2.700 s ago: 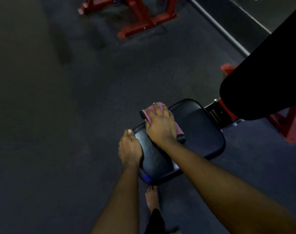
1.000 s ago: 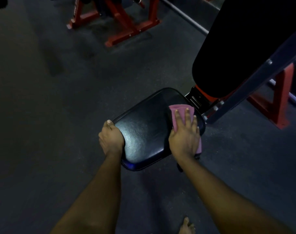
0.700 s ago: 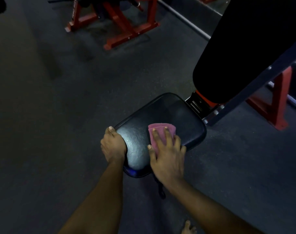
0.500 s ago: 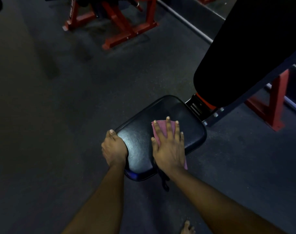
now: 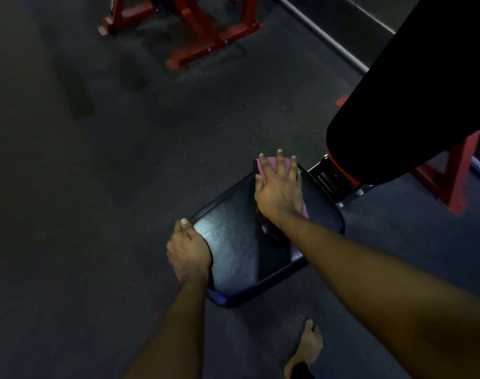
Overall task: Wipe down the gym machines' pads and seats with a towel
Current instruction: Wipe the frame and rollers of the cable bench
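Note:
A glossy black seat pad [image 5: 241, 242] of a gym bench fills the middle of the view. My right hand [image 5: 278, 187] lies flat with spread fingers on a pink towel [image 5: 273, 164], pressing it onto the far corner of the seat. Most of the towel is hidden under the palm. My left hand [image 5: 188, 248] grips the seat's near left edge, thumb on top, fingers curled under the rim. The bench's black back pad [image 5: 414, 105] rises at the upper right.
Red steel frame legs [image 5: 452, 176] stand to the right of the bench. Another red machine base [image 5: 200, 31] sits on the dark rubber floor at the top. A metal rail [image 5: 321, 34] runs along the upper right. My bare foot [image 5: 306, 348] is below the seat.
My right hand has slid the towel from the seat's middle out to its far corner. The left hand has kept its grip on the seat edge.

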